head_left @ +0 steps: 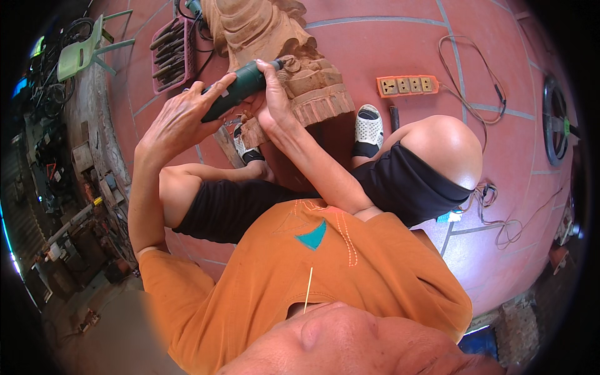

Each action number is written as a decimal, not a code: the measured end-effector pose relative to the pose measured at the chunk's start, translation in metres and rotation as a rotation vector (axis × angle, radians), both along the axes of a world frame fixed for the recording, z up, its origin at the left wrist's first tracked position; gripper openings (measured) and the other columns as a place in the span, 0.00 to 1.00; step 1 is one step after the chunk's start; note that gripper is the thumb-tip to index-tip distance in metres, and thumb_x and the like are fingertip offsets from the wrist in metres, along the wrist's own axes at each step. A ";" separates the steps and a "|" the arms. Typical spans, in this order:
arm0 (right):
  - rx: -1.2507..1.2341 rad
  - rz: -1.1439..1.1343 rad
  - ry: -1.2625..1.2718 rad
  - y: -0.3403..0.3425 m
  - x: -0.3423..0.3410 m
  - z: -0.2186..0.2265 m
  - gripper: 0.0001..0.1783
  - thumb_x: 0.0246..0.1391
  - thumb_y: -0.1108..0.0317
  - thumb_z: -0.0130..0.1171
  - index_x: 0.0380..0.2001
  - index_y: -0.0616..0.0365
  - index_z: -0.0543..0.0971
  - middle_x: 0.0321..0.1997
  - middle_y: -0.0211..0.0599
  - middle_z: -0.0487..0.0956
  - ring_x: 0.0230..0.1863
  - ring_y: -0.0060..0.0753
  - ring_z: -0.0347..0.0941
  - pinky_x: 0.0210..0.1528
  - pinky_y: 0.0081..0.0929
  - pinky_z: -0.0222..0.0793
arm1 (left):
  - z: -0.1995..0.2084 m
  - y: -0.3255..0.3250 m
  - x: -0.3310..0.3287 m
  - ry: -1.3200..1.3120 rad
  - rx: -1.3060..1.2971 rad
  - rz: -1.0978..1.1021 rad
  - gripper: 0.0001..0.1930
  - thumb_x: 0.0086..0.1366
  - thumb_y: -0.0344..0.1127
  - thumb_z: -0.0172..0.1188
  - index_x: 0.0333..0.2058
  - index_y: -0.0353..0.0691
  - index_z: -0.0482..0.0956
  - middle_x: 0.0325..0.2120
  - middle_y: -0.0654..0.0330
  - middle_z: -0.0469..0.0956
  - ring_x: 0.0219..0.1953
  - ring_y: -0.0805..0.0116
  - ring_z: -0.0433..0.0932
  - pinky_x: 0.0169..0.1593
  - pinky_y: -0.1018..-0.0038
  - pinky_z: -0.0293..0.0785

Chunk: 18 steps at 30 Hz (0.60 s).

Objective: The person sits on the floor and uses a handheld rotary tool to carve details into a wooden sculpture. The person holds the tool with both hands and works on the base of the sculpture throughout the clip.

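A dark green rotary power tool (pixel 236 92) is held slantwise between my hands, its black nose up and to the right. My left hand (pixel 178 119) is closed around its rear end, with the fingers stretched along the body. Near the nose, my right hand (pixel 273 105) grips the tool, the thumb lying on top and the palm close to the wood. The tool's tip meets a carved brown wooden figure (pixel 259 28) at its lower part, beside the ridged base (pixel 319 103). Fingers under the tool are partly hidden.
A pink basket (pixel 155 59) of chisel-like tools stands at the far left, near a green plastic chair (pixel 78 55). An orange power strip (pixel 407 85) with a trailing cord lies on the red tiles at right. A black wheel-like ring (pixel 555 119) stands at the far right.
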State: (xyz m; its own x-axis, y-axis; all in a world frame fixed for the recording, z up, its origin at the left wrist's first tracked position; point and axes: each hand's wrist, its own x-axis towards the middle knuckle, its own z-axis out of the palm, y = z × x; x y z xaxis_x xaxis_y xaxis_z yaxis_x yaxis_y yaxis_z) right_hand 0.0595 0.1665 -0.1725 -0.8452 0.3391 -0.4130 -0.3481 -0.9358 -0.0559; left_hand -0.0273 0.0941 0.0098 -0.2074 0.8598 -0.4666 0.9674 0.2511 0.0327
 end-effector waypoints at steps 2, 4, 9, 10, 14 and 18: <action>0.002 -0.005 -0.005 0.000 0.000 0.000 0.22 0.57 0.43 0.59 0.42 0.48 0.74 0.34 0.31 0.82 0.33 0.32 0.84 0.36 0.39 0.85 | 0.000 -0.001 0.000 -0.004 0.001 0.001 0.44 0.57 0.37 0.68 0.70 0.60 0.56 0.34 0.50 0.72 0.39 0.48 0.78 0.45 0.56 0.74; 0.008 -0.003 -0.007 -0.001 0.000 0.000 0.22 0.56 0.42 0.59 0.42 0.48 0.74 0.34 0.31 0.82 0.33 0.31 0.84 0.36 0.38 0.85 | 0.000 -0.001 0.000 0.005 -0.006 0.007 0.43 0.57 0.37 0.67 0.70 0.60 0.56 0.35 0.50 0.72 0.39 0.48 0.78 0.45 0.56 0.74; 0.009 0.015 0.003 -0.003 0.000 0.001 0.22 0.56 0.42 0.58 0.41 0.47 0.74 0.34 0.30 0.82 0.32 0.30 0.83 0.35 0.37 0.84 | 0.000 -0.004 0.001 0.014 -0.010 0.014 0.43 0.57 0.37 0.67 0.70 0.60 0.56 0.35 0.50 0.73 0.39 0.49 0.78 0.45 0.56 0.74; 0.008 0.014 -0.003 -0.003 0.000 0.001 0.22 0.56 0.42 0.58 0.41 0.47 0.74 0.34 0.30 0.82 0.32 0.30 0.83 0.35 0.37 0.84 | 0.001 -0.004 0.001 0.013 -0.009 0.015 0.43 0.57 0.37 0.67 0.70 0.60 0.57 0.35 0.51 0.73 0.39 0.49 0.78 0.45 0.57 0.74; -0.002 0.004 -0.047 -0.005 0.000 0.004 0.22 0.56 0.42 0.58 0.41 0.46 0.74 0.34 0.30 0.82 0.33 0.30 0.83 0.35 0.37 0.84 | 0.001 -0.005 0.002 0.013 -0.018 0.025 0.43 0.57 0.37 0.67 0.70 0.60 0.57 0.35 0.51 0.73 0.39 0.49 0.78 0.45 0.57 0.74; 0.007 0.002 -0.036 -0.008 0.002 0.006 0.22 0.57 0.42 0.58 0.42 0.46 0.74 0.34 0.30 0.82 0.33 0.30 0.83 0.35 0.37 0.84 | 0.003 -0.007 0.002 0.009 -0.018 0.026 0.43 0.57 0.36 0.67 0.70 0.60 0.57 0.34 0.51 0.72 0.39 0.49 0.78 0.45 0.56 0.74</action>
